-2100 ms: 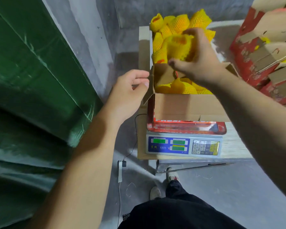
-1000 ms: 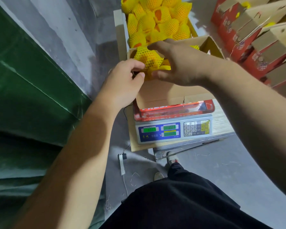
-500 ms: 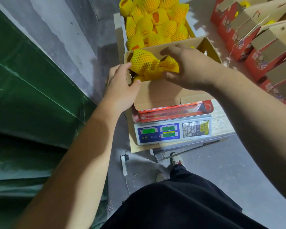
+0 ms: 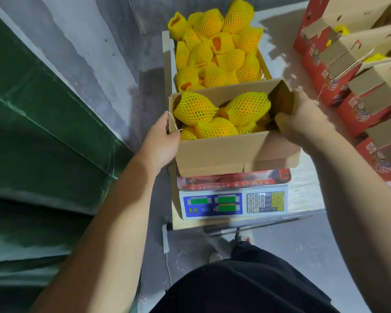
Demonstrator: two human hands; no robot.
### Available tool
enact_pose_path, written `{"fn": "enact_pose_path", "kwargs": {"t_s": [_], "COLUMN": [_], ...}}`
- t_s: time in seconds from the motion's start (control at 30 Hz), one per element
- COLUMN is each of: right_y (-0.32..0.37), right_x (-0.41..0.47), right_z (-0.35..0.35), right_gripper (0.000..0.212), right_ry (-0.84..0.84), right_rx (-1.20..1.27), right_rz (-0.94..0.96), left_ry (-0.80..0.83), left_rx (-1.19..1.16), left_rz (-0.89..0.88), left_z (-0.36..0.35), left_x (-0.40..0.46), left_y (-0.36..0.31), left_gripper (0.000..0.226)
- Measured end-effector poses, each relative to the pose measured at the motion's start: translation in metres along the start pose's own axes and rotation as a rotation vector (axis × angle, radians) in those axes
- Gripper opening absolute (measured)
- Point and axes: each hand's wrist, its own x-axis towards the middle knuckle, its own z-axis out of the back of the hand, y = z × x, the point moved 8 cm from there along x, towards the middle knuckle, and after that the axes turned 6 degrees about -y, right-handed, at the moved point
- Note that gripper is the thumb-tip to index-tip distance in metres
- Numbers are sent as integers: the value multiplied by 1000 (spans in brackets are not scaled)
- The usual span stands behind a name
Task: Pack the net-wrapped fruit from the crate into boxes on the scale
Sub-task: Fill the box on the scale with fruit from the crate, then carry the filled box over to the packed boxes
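Item: cardboard box (image 4: pixel 221 152), open-topped, on the scale (image 4: pixel 234 204), which stands at the near edge of a wooden board (image 4: pixel 303 195). Left of the board, a strip of bare grey floor (image 4: pixel 145 98) runs along a green tarpaulin (image 4: pixel 43 132); right of it, stacked red cartons (image 4: pixel 359 86) stand near.

Left hand (image 4: pixel 161 141): pressed against the box's left end, thumb hooked over the rim, gripping it.

Right hand (image 4: pixel 303 118): curled over the right end flap, thumb inside the box, gripping it.

Contents of box: net-wrapped fruit (image 4: pixel 246 108) in yellow foam mesh, several pieces, the upper ones rising to the rim (lower layers hidden).

Item: crate (image 4: pixel 167 62), directly behind the box and touching its far wall, heaped above its rim with more wrapped fruit (image 4: pixel 217 53).
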Motion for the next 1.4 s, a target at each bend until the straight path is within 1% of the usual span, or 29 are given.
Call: {"fn": "enact_pose_path", "kwargs": {"t_s": [0.07,0.13,0.17,0.23,0.3,0.4,0.47,0.6,0.7,0.73,0.83,0.97,1.03,1.1,1.2,1.23,1.3,1.33,1.4], "right_y": [-8,-14,-17,-23,-23,-24,-31,-44,-66,-76,-113,-173,-200,-229,-278,-297,-340,-364,-409], "right_x": [9,16,18,20,19,14,8,-17,-54,-67,-103,-144,-159,-170,-183,-187,-194,-196,-195], "right_z": [2,3,1,-4,-4,9,27,90,135,149,191,246,275,306,351,366,397,413,447], "right_gripper": [30,15,11,13,13,18,17,16,17,20,20,18,16,15,22,22,18,18,20], "right_ry": [6,57,108,211,241,215,200,68,-25,-63,-175,-278,-334,-382,-440,-453,-479,-491,-513], "right_rx": [36,129,166,206,228,222,230,264,294,291,284,249,250,252,261,261,269,279,283], "right_rz": [-13,-92,-145,-226,-219,-161,-142,-75,-117,-150,-257,-409,-463,-493,-510,-516,-525,-528,-531], "left_ry": [-13,-13,-13,-24,-31,-76,-87,-47,19,58,155,227,261,317,393,419,470,487,516], "left_rx": [-8,-5,1,29,48,115,168,116,104,97,118,164,147,140,143,156,163,155,131], "left_rz": [35,91,113,110,71,-23,-86,-204,-307,-341,-436,-607,-637,-640,-647,-651,-675,-680,-679], "left_z": [-2,-5,-6,-5,-3,0,0,-8,-28,-38,-79,-139,-169,-206,-264,-285,-330,-353,-400], "left_x": [7,12,14,16,14,-3,-15,-39,-54,-57,-68,-99,-114,-132,-160,-171,-197,-209,-233], "left_y": [2,7,8,8,2,-13,-24,-62,-96,-106,-137,-187,-208,-226,-257,-270,-298,-313,-339], "left_gripper": [32,22,22,23,22,21,20,21,25,25,25,28,28,17,15,19,43,48,48]}}
